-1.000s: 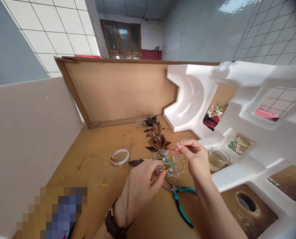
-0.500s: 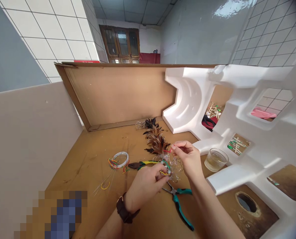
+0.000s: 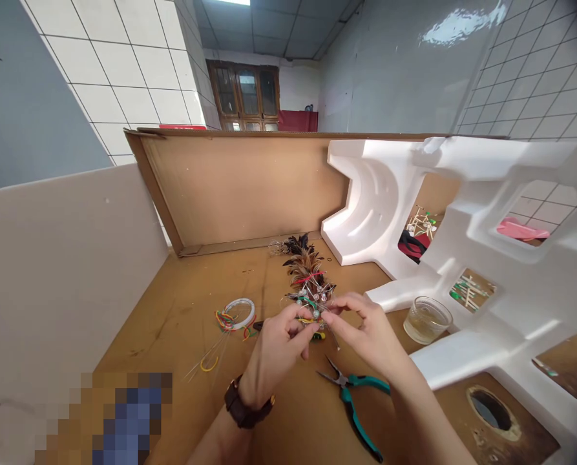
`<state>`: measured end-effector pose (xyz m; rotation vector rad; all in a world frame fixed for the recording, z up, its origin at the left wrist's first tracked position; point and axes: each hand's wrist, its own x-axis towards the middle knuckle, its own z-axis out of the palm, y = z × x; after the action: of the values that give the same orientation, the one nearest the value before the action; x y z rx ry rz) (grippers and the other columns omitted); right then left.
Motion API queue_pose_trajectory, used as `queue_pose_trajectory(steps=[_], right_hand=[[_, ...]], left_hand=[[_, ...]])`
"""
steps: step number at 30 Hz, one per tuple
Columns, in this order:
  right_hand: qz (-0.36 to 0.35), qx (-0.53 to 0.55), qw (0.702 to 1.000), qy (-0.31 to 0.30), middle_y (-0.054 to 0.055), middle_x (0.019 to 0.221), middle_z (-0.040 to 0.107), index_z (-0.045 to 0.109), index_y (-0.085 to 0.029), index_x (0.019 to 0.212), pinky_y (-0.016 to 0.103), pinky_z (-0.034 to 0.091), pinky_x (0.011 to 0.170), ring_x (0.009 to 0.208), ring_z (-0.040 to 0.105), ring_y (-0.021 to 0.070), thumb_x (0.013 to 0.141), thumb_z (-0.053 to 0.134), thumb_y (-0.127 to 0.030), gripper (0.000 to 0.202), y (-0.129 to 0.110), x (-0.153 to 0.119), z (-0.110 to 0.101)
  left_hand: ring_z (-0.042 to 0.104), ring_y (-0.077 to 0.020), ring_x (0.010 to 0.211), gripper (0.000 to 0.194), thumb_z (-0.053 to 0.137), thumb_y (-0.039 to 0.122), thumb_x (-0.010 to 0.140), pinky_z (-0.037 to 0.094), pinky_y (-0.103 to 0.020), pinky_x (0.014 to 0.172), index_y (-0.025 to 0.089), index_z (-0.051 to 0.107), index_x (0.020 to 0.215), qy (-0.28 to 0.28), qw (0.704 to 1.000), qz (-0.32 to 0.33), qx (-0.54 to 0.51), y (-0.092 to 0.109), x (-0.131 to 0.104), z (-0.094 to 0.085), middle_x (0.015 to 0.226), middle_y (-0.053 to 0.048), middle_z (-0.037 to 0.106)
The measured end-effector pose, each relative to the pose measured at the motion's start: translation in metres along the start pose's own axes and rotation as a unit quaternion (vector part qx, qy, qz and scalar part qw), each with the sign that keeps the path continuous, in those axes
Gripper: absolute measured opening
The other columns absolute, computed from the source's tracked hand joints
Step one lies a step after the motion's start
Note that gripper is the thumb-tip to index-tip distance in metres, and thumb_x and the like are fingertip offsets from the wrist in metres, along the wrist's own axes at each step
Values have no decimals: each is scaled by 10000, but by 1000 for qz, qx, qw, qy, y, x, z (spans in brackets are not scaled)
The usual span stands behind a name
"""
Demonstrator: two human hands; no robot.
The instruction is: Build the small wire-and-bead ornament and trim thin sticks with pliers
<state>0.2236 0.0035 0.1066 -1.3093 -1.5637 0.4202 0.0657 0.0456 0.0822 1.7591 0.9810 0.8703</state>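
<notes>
From the head view, my only feed, I see both hands working close together over the brown tabletop [image 3: 181,336]. The left hand [image 3: 281,342] has thumb and fingers pinched on the near-left part of a beaded wire piece [image 3: 317,296]. The right hand [image 3: 366,329] has thumb and forefinger at its right edge; I can't tell whether they are gripping wire or only touching it.

Just beyond the fingertips, a red strand [image 3: 308,278] crosses the wires. A green strand [image 3: 307,302] runs through the middle, and a yellow strand [image 3: 309,320] shows right at the left fingers. I'd judge the piece part done: three colours are on it, but whether any strand is fastened is too small to tell. Farther past the fingertips are brown and black feathers [image 3: 304,261]; I can't make out whether they join the wire.

Left of the left fingers, a white ring [image 3: 252,314] with loose coloured strands [image 3: 224,319] lies apart, seemingly unused stock. Nearer me than the right fingertips, teal pliers [image 3: 349,403] lie open, in neither hand.
</notes>
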Motion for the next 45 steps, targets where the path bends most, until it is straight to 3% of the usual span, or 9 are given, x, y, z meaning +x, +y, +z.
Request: queue_pose_trajectory(steps=[4,7,16,30,40,45], right_hand=[[49,81,995,-17,16,731,612,632,-206,808,282,431,662,697,552,160,780,540,-339,164,7,3,9],[95,165,981,-26,-7,621,564,615,-189,774,257,421,599,610,520,135,783,531,-363,194,13,8,9],[136,302,943,-33,-46,536,476,598,-175,761,226,365,538,496,459,89,763,567,-379,207,24,14,5],[161,372,914,-17,-54,520,430,599,-162,732,217,306,466,448,396,68,752,585,-380,219,24,16,5],[217,455,862,-54,-52,563,467,618,-164,760,200,308,417,421,404,53,690,650,-363,214,37,21,4],[202,439,874,-52,-43,571,481,631,-159,764,190,346,438,457,423,56,709,636,-339,188,37,22,4]], left_hand=[[343,-47,324,166,502,336,772,278,-155,377,188,504,847,-16,1000,6,-12,3,-1,-1,424,77,499],[334,-40,308,175,486,349,781,270,-145,350,188,488,850,-22,999,-7,-46,4,-2,-3,441,76,511],[301,-31,271,231,501,396,768,234,-129,299,179,448,829,-41,993,-31,-108,7,-1,-7,420,81,499],[337,-36,296,167,454,315,786,268,-130,328,172,434,869,-69,992,-18,-100,3,3,-14,445,66,523],[344,-44,352,185,470,338,781,257,-146,371,172,510,854,17,999,21,-20,-4,6,-14,462,66,495],[404,-58,389,167,479,314,779,303,-157,406,171,536,844,28,998,61,6,-6,7,-16,465,64,490]])
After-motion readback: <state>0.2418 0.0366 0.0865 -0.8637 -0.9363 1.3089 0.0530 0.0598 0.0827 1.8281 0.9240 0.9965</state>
